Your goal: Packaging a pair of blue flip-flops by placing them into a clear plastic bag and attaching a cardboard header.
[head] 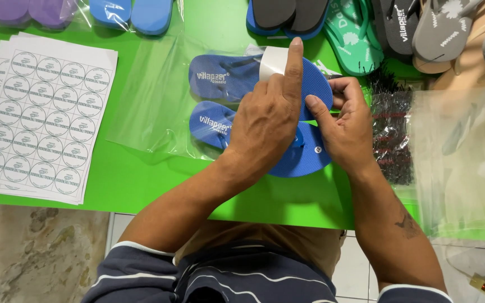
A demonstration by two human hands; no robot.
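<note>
Bright green table (141, 179) over a tiled floor, everything is being placed relative to the pair of blue flip-flops (225, 101) lying at its centre. The pair is resting side by side, partly inside a clear plastic bag (147, 95) that is spreading out to their left. Left hand (268, 120) is lying over the pair, index finger pointing straight up along a white paper band (273, 60) that is wrapping the upper sandal; the remaining fingers are curling loosely, pressing, not clamping. Right hand (346, 126) is sitting at the pair's right edge, fingertips pinching the sole rim and the band end there. Sheet of round stickers (43, 118) is lying far left of the pair; more flip-flops (360, 33) are piling above and right; a stack of clear bags (461, 157) is sitting right. Sandals look light, foam-soft, bendy, slightly grippy; best gripped at the sole edges. The band looks thin, tearable.
</note>
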